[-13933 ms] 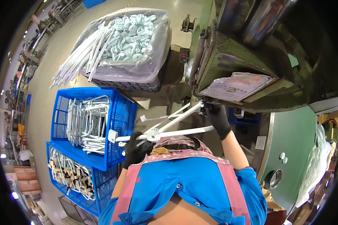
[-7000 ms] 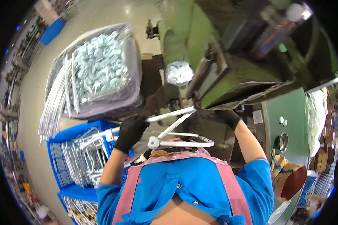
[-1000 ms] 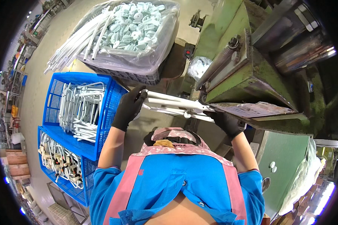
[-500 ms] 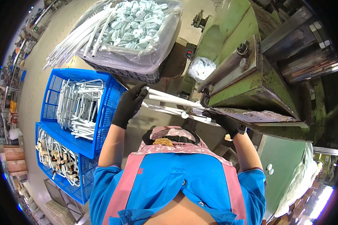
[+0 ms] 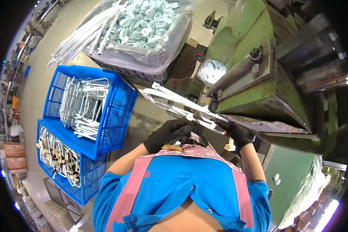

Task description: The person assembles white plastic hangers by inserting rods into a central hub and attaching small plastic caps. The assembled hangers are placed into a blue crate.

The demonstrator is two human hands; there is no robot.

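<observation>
A white bent-tube frame (image 5: 178, 101) with small white fittings reaches from beneath the green machine toward the left. Gloved in black, my right hand (image 5: 237, 133) is closed around the frame's right end, beside the machine's lower edge; its fingertips are partly hidden. My left hand (image 5: 170, 133), in a matching black glove, is off the frame and in front of my apron. Its fingers are curled together, and whatever they may hold is hidden. The pink flowered apron (image 5: 143, 159) has a yellowish cloth-like item (image 5: 172, 147) at its top edge.
On the left, a blue crate (image 5: 120, 112) holds white tube frames; another blue crate (image 5: 92, 178) below holds frames with fittings. Beyond stands a plastic-lined bin (image 5: 170, 63) of pale discs, with long white tubes across it. The green press (image 5: 255, 96) rises close on my right.
My left hand has let go of the frame's left end and come back toward my apron, fingers curled. The frame's left end has swung slightly; my right hand stays at its right end.
</observation>
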